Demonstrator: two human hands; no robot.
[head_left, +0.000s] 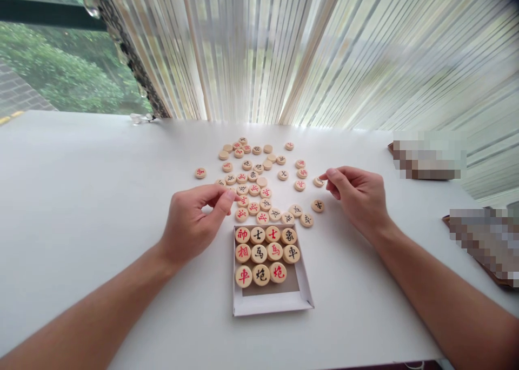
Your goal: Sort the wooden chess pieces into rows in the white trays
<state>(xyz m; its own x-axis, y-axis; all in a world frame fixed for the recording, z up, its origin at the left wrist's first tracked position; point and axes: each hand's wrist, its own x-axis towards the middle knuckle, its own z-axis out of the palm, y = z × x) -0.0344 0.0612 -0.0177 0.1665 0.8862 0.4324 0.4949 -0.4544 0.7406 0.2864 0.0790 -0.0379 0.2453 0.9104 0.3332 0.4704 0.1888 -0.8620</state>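
Observation:
Round wooden xiangqi pieces (254, 189) with red or black characters lie scattered on the white table. My left hand (197, 219) is closed, thumb and index finger together beside a red-marked xiangqi piece (243, 201); whether anything is between them is hidden. On the right, the index fingertip of my right hand (354, 194) meets the edge of a black-marked xiangqi piece (319, 181), its other fingers curled in. Between my forearms sits a shallow white box (270, 304). It holds larger xiangqi pieces (260, 275) in three rows, with three in the nearest row.
Another black-marked xiangqi piece (318, 206) lies below my right hand. Two brown-edged objects (425, 175), blurred out, rest at the table's right side. A striped string curtain (251, 51) hangs along the far edge, beside a window (60, 62) at left.

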